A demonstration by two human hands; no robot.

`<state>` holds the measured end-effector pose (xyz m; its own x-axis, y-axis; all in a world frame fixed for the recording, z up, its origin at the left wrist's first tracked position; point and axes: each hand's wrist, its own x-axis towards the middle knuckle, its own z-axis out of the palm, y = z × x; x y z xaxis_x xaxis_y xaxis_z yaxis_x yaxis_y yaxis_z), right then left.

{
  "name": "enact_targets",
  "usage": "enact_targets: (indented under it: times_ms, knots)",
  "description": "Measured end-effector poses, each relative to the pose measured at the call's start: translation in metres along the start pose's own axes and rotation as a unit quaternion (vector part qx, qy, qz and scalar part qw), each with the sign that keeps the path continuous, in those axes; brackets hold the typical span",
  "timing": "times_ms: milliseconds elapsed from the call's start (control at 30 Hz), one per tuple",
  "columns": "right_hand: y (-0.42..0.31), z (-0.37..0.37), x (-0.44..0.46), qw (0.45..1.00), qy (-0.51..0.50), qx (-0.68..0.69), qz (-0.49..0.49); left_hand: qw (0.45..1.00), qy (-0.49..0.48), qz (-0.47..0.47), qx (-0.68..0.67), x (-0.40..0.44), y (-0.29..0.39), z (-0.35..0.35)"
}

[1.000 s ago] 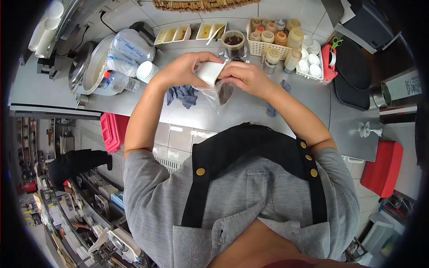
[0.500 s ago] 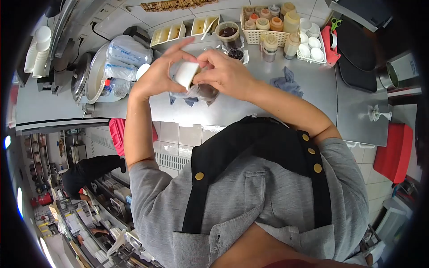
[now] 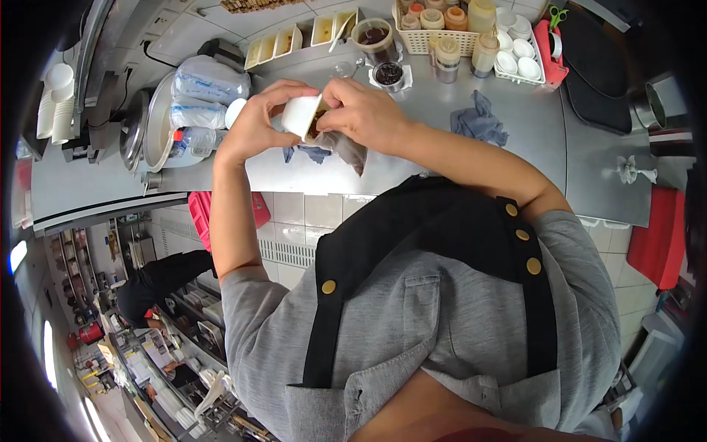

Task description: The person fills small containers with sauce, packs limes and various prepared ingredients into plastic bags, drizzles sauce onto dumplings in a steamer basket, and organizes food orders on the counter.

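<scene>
My left hand (image 3: 256, 124) grips a small white rectangular container (image 3: 299, 118) between thumb and fingers, above the counter's front part. The container is tipped on its side, its mouth facing right, and brown bits show inside. At that mouth are the curled fingers of my right hand (image 3: 366, 116). A clear plastic bag (image 3: 347, 153) with something dark in it hangs below the right hand, which appears to hold its top; the exact grip is hidden behind the fingers. Under the container, a blue-grey cloth (image 3: 308, 153) lies on the counter.
On the steel counter (image 3: 420, 166) stand a tub of dark liquid (image 3: 374, 40), a small dark-filled bowl (image 3: 388, 75), white trays (image 3: 274, 47) and a basket of sauce bottles (image 3: 442, 40). Another cloth (image 3: 479, 121) lies right. Wrapped cups (image 3: 210, 88) sit left. A person (image 3: 158, 283) bends over at lower left.
The container has turned so that its mouth and brown contents show more. The bag now hangs lower and more freely below my right hand. The whole view has shifted slightly.
</scene>
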<state>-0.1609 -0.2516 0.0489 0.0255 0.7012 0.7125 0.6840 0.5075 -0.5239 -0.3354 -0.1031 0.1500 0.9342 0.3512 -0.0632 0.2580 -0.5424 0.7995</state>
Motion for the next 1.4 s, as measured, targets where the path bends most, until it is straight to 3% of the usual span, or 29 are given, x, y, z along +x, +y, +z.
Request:
enact_targets:
  times_ms: [100,433,567,633,900,1000,1167,1233,1400]
  knots:
    - [0.018,0.008,-0.011,1.0,-0.019,-0.017,-0.003,0.998,0.002,-0.019,-0.059,0.006,-0.015,0.006]
    - [0.043,0.016,-0.039,0.999,-0.043,-0.026,0.002,0.997,-0.051,-0.013,0.048,0.019,-0.027,0.032]
    - [0.049,0.018,-0.043,0.997,-0.06,-0.043,0.034,1.0,0.015,-0.009,0.022,0.021,-0.028,0.032]
    - [0.049,0.017,-0.044,0.996,-0.064,-0.042,0.038,0.998,-0.05,-0.024,0.02,0.021,-0.035,0.036]
    - [0.056,0.01,-0.036,0.998,-0.029,-0.041,0.025,0.998,0.013,-0.061,-0.029,0.009,-0.065,0.035]
    - [0.057,0.002,-0.038,0.998,-0.019,-0.039,0.039,0.985,0.064,-0.019,-0.156,-0.01,-0.089,0.025]
    - [0.06,-0.007,-0.043,0.992,-0.064,-0.049,0.096,0.971,0.14,-0.006,-0.196,-0.039,-0.132,0.023]
    - [0.058,-0.012,-0.041,0.991,-0.079,-0.04,0.104,0.924,0.249,-0.075,-0.282,-0.055,-0.157,0.022]
    - [0.061,-0.019,-0.048,0.981,-0.098,-0.017,0.168,0.805,0.497,-0.154,-0.285,-0.11,-0.291,0.022]
